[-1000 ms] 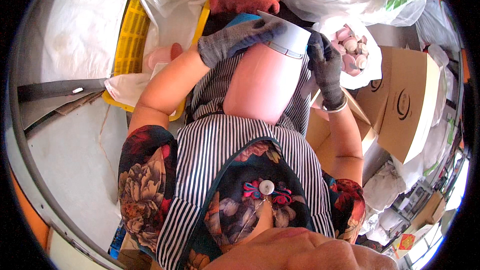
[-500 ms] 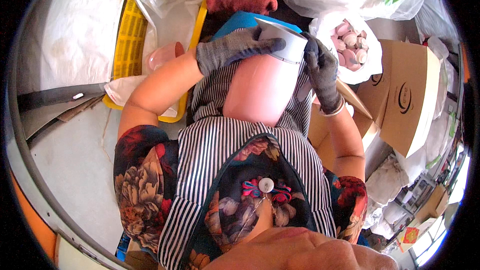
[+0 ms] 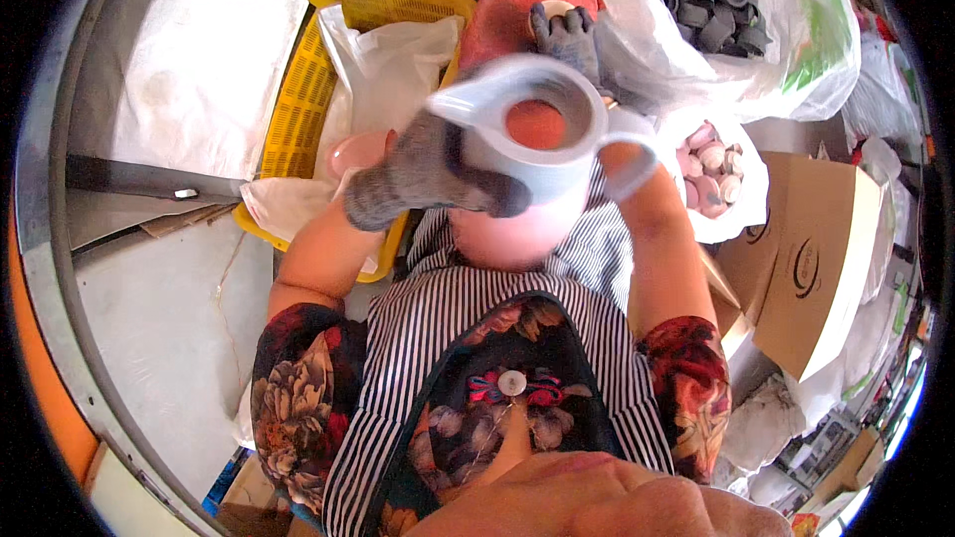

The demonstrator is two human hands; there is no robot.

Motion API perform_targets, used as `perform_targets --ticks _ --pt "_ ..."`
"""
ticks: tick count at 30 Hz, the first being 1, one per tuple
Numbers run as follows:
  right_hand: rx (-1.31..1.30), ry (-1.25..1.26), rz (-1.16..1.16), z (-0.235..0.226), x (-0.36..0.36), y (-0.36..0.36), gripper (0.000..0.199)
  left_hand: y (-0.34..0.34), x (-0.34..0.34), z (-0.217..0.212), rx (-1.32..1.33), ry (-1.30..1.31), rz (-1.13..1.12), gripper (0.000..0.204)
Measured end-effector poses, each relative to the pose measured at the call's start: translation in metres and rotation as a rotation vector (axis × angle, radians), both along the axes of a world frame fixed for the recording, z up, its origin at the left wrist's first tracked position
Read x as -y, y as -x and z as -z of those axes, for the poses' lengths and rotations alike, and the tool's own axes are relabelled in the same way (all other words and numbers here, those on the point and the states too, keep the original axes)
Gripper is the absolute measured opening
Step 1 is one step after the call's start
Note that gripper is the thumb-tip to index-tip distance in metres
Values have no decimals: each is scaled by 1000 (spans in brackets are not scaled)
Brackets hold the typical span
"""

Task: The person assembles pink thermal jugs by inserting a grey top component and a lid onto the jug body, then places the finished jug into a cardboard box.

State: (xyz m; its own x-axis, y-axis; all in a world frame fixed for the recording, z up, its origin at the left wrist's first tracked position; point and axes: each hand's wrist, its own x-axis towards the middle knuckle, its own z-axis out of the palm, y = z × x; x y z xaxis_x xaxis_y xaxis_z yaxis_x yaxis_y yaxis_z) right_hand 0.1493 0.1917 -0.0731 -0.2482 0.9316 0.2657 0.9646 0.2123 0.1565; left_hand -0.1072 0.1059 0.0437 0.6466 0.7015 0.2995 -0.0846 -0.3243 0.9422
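tape roll [image 3: 537,134] raised | left hand [image 3: 423,174] grips it | right hand [image 3: 569,35] atop red cloth [image 3: 502,10], grip unclear

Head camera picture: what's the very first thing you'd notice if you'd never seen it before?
A big white tape roll sits right in the middle, gripped by the gloved left hand, while the gloved right hand reaches just behind it. Left of them lies a yellow crate, and top right a clear bag of dark rings.

Both bare forearms rise from floral short sleeves, elbows bent, toward the chest: the grey-gloved left hand [image 3: 428,174] is curled in a closed grip with its fingers wrapped inward, while the grey-gloved right hand [image 3: 569,38] reaches further up, fingers spread.
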Motion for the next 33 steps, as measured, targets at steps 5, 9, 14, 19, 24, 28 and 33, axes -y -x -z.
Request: perform_targets --ticks 5,9,14,19,24,28,33 --pt "-809 -69 127 14 43 -36 52 11 -84 -23 -65 -303 -367 91" --pt "-1010 236 484 -25 81 -76 45 -42 -167 8 -227 -448 -344 88" --pt "-762 -137 -159 -197 46 -72 29 -82 -203 61 -76 -483 -370 105" --pt "-950 -704 -583 -287 15 -39 36 -76 -208 76 -58 -492 -340 104" --pt "-402 -518 -221 -192 -49 30 36 -79 -211 67 -444 -653 -373 86" --pt "-456 -482 -244 -174 -45 5 31 -53 -208 44 -379 -754 -244 87" --pt "-1101 -441 134 -130 42 -51 31 -46 -227 13 -304 -640 -132 77"
